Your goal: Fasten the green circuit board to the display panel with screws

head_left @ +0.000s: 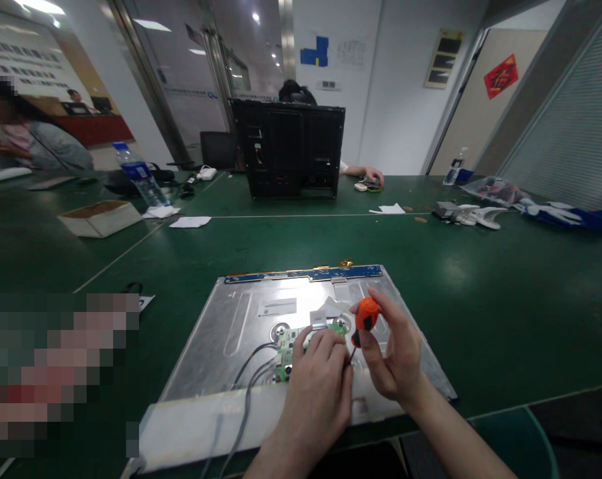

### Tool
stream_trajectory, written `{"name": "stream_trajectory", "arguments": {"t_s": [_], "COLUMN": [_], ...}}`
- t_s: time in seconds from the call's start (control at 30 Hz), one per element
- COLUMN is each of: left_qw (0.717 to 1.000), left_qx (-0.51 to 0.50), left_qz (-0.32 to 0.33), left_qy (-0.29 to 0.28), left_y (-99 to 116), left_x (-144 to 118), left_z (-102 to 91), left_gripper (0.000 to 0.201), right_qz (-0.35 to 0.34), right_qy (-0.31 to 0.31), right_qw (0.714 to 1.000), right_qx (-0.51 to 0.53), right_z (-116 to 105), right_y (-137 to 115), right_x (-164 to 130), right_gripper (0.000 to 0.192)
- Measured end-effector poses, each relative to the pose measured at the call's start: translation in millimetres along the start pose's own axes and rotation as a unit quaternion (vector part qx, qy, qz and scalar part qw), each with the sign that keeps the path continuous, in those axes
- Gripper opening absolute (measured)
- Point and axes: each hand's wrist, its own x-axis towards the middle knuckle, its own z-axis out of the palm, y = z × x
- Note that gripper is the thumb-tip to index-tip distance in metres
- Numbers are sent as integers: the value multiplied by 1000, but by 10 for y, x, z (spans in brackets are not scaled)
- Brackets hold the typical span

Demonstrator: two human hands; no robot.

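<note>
Screwdriver (pixel 365 318) upright in my right hand (pixel 395 359), grip closed round orange handle, tip down near green board (pixel 293 346) on metal panel (pixel 241 326). My left hand (pixel 315 386) presses board, fingers curled, steadying it. Panel flat on table (pixel 480 279).

Dim ceiling light, warped edges

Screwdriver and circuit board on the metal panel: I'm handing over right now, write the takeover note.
Right hand: holds the orange-handled screwdriver upright, tip down by the board's right edge.
Left hand: fingers rest on the green circuit board, steadying it.
Board lies on the metal panel back, flat on the green table; grey cables run from it toward the near edge.
Done: cannot tell which screws are out.
Left: the screw under the tip appears in progress.
</note>
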Motion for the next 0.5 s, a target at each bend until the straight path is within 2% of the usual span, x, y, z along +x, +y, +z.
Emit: {"name": "stream_trajectory", "arguments": {"t_s": [0.23, 0.5], "left_qw": [1000, 1000], "left_qx": [18, 19], "left_qz": [9, 7], "left_qy": [14, 15], "left_y": [-14, -9], "left_x": [-18, -7], "left_z": [25, -1], "left_gripper": [18, 17], "right_qz": [-13, -5], "right_qy": [20, 16], "right_qw": [1000, 999], "right_qx": [-13, -37], "right_z": [49, 28], "right_y": [37, 6], "right_x": [-24, 29], "right_gripper": [57, 52]}}
